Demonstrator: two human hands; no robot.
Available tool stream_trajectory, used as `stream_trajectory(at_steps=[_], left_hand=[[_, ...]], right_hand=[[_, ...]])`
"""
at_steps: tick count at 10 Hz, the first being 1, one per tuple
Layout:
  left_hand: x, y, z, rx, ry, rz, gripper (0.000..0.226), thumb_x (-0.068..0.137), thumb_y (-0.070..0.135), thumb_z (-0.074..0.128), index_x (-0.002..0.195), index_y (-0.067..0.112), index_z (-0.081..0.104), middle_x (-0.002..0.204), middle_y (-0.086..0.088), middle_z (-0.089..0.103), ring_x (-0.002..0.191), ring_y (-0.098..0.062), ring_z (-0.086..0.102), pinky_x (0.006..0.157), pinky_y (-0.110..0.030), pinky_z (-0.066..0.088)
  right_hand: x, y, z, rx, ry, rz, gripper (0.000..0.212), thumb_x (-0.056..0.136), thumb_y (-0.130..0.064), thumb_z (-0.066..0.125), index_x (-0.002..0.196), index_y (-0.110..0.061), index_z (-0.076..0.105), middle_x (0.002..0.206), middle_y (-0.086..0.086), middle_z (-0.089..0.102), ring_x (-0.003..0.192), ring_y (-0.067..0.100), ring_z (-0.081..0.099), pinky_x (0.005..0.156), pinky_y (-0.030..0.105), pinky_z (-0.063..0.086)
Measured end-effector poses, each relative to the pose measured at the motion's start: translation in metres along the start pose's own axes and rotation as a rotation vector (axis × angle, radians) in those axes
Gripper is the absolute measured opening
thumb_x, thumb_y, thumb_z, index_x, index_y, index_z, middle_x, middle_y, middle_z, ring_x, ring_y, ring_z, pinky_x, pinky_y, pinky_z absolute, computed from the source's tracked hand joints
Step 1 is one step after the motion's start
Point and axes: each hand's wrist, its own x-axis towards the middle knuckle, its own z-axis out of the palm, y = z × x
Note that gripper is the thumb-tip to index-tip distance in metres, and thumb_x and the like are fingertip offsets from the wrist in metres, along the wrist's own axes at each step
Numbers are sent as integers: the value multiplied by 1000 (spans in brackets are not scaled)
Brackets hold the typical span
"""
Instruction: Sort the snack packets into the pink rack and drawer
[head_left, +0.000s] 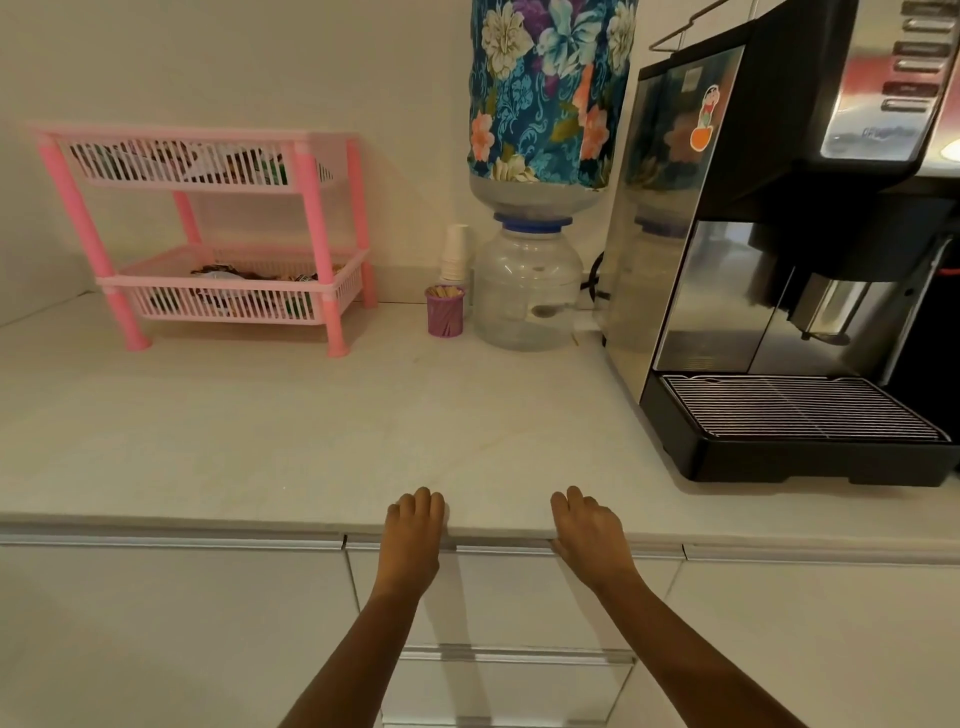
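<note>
The pink two-tier rack (318, 218) stands at the back left of the white counter (311, 431). Snack packets lie in its top basket (156, 162) and in its bottom basket (228, 278), seen partly through the slats. The top drawer (519, 597) under the counter is closed. My left hand (413, 525) and my right hand (589, 525) rest side by side on the counter's front edge just above that drawer, fingers lying on the counter top. Neither hand holds a packet. Both thumbs are hidden under the edge.
A water bottle in a floral cover (540, 88) sits upside down on a clear dispenser jar (527, 291). Beside the jar are stacked paper cups (456, 252) and a purple cup of wooden sticks (444, 312). A large coffee machine (779, 260) fills the right side.
</note>
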Motion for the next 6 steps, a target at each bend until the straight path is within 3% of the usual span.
stream_trajectory(at_steps=[3,4,5,6], left_hand=[[-5,0,7,17,59,15,46,21,-3,83,60,10,63,56,-4,58,45,-17,52,41,-23,45],[-17,0,11,10,53,-40,44,31,4,89,71,9,70,71,-8,69,58,-22,65,52,-27,55],[-33,-8,12,13,14,-79,63,39,28,93,95,7,75,98,-13,76,87,-29,73,69,-39,61],[-46,-22,13,-8,44,-68,69,44,42,89,104,11,74,105,-11,75,94,-27,72,72,-43,60]], right_hand=[[-1,2,9,16,16,-20,49,17,-18,95,54,-14,62,47,0,56,31,7,47,31,13,39],[-3,-2,9,3,15,0,50,17,-11,94,55,-11,63,48,3,57,33,9,49,31,16,42],[-6,-8,8,37,43,42,47,23,-6,92,63,-9,67,54,6,61,40,16,55,34,24,44],[-16,-27,10,137,69,17,49,33,-11,91,78,-11,73,73,8,71,57,23,67,45,34,54]])
